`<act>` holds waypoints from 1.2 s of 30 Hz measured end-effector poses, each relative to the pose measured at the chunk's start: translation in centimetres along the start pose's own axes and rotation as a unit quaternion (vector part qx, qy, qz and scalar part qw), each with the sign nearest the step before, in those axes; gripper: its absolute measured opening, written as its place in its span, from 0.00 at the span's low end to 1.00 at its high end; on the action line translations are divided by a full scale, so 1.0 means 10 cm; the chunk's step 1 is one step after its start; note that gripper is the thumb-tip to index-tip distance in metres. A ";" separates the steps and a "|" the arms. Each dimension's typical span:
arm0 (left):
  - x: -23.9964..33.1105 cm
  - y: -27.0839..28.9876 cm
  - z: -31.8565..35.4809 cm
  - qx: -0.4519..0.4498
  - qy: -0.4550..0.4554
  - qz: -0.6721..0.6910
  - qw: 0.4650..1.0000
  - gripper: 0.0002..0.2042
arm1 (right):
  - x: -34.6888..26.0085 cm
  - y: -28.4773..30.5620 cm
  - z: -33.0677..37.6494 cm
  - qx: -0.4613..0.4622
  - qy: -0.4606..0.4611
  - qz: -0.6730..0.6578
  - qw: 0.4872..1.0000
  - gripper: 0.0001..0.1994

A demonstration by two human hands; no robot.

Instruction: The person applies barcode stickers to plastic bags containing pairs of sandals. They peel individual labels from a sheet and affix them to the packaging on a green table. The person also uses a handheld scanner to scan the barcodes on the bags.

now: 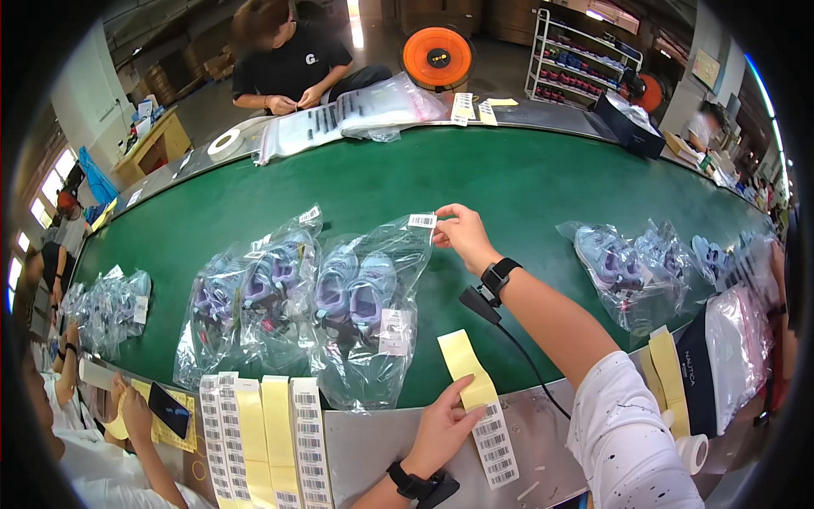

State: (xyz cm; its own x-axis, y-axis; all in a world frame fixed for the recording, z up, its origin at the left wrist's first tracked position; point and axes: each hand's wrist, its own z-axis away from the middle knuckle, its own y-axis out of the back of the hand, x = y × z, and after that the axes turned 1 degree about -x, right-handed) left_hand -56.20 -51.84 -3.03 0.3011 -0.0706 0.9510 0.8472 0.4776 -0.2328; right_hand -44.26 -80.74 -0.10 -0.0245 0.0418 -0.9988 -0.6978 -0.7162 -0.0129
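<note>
My right hand [462, 233] reaches out over the green belt [509, 187] and pinches a small white barcode sticker [421, 220] at the top corner of a clear bag holding a pair of lilac shoes [356, 288]. My left hand [441, 428] rests at the near metal edge, its fingers on a yellow backing strip [475, 399] with white barcode stickers on its lower end. Both wrists wear black bands, and a black cable runs from the right one.
More bagged lilac shoes lie left [246, 297] and right [619, 263] on the belt. Several sticker strips [263, 433] lie at the near edge. Across the belt a person [284, 64] handles clear bags [356, 114]. Another person sits at lower left with a phone [168, 409]. A tape roll [694, 451] sits at right.
</note>
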 end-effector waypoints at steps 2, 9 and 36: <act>0.00 -0.01 0.00 0.003 0.004 0.001 1.000 0.27 | 0.01 -0.01 0.02 0.029 -0.010 -0.018 0.999 0.09; 0.00 -0.06 -0.01 -0.006 -0.002 0.051 0.999 0.22 | 0.03 0.00 -0.06 -0.036 -0.089 0.002 0.995 0.19; 1.65 0.09 -0.93 0.123 -0.373 -0.602 0.695 0.07 | 0.16 1.09 1.29 -0.104 -0.150 0.064 0.981 0.22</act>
State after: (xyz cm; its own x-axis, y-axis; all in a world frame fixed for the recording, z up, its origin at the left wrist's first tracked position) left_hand -46.43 -60.77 10.52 -0.9501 -0.1199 0.2879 0.1591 0.6075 0.7782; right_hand -61.13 -79.43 -1.20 -0.3328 0.1232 -0.9349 -0.5150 -0.8542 0.0708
